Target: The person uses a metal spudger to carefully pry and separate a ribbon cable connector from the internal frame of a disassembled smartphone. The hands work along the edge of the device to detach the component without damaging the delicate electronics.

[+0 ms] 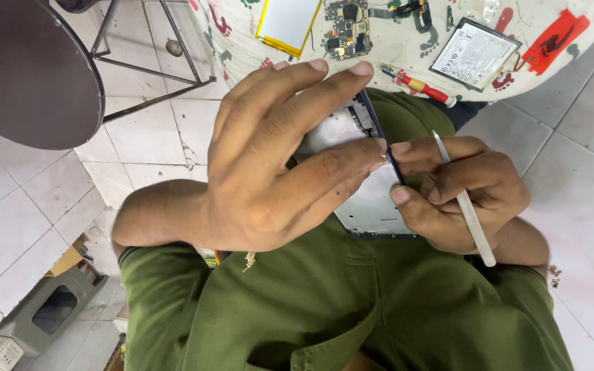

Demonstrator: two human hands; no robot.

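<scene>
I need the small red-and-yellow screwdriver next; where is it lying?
In the head view, the red-and-yellow screwdriver lies on the patterned cloth, just beyond the left hand, near the white battery.

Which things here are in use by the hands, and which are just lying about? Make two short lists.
In use:
left hand, over the phone frame
right hand, on the frame's edge, holding a white prying tool

Lying about:
yellow-edged battery
circuit board
second battery, dark-framed
red screwdriver
printed cloth
round stool
</scene>
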